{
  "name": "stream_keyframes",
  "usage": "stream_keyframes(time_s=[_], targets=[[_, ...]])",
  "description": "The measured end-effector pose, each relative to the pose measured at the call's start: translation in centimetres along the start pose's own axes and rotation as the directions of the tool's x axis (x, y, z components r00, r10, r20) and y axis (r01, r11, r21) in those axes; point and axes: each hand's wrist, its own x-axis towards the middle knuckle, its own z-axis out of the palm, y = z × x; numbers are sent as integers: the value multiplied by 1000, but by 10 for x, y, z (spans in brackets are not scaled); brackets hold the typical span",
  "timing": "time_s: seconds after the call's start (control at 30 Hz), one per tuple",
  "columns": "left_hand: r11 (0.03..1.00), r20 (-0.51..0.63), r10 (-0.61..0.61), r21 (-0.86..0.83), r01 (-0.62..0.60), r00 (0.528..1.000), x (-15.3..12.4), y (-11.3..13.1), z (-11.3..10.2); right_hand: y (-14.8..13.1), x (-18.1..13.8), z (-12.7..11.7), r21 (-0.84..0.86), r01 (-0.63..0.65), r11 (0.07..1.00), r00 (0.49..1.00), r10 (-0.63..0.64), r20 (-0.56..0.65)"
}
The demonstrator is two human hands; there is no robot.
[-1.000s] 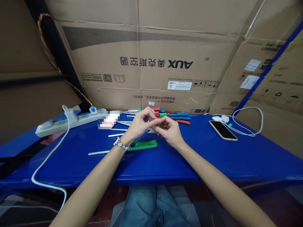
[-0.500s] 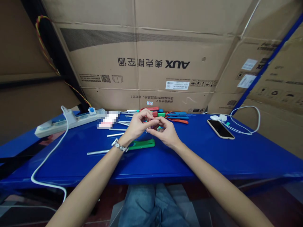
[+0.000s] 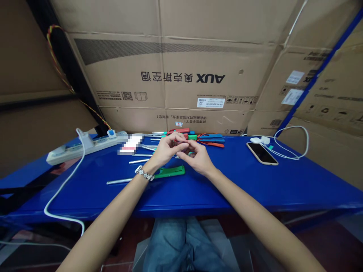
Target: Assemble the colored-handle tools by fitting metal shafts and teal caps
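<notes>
My left hand (image 3: 167, 150) and my right hand (image 3: 197, 156) meet over the middle of the blue table, fingertips pinched together. Whatever lies between the fingers is too small and covered to name. Just below them a green-handled lighter with a long metal tube (image 3: 171, 172) lies on the table, its tube pointing left and partly behind my left wrist. Beyond the hands is a pile of similar long lighters with blue (image 3: 213, 141), red (image 3: 181, 130) and orange (image 3: 214, 144) handles. Several of their metal tubes (image 3: 138, 161) stick out to the left. My hands hide part of the pile.
A white power strip (image 3: 85, 147) with plugs and a cable stands at the left. On the right lie a phone (image 3: 262, 154) and a white charger with a looped cable (image 3: 304, 151). A tall cardboard sheet (image 3: 181, 53) walls off the back of the table (image 3: 241, 192).
The view has shifted slightly. Both hands stay together in nearly the same place, with only small finger movements. The green lighter has not moved on the table.
</notes>
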Motion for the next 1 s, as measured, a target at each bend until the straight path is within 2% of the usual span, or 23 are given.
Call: stream_keyframes(time_s=[0.07,0.17,0.33,0.4,0.47,0.57,0.63,0.73,0.87,0.93,1.0], targets=[[1000,-49,-3,-7,3,999,0,-3,1,3,2,5,69,-53,996,997,57,-46],[1000,-60,-17,-11,16,998,-1,0,0,2,4,5,125,-108,986,994,107,17],[996,103,12,87,-21,995,-1,9,-7,-5,5,-6,74,-44,996,989,33,146],[995,117,33,95,-44,993,0,8,-8,-6,4,-7,63,-13,998,986,2,170],[996,71,47,73,-52,996,1,4,-6,-4,3,-4,65,0,998,991,-9,130],[998,-14,52,24,-52,999,2,-2,-1,2,4,3,88,-5,996,1000,7,-26],[999,-54,49,12,-48,997,1,-2,2,5,4,5,109,-36,993,997,44,-71],[999,-6,19,51,-18,1000,-1,2,1,2,5,1,107,-77,991,997,76,12],[996,115,12,89,-23,993,-2,6,-5,-4,3,-5,71,-20,997,992,11,128],[995,85,36,85,-44,996,-1,5,-5,-3,2,-5,57,2,998,991,-10,132],[996,23,49,75,-50,999,0,2,-2,1,2,-2,39,3,999,998,-6,67]])
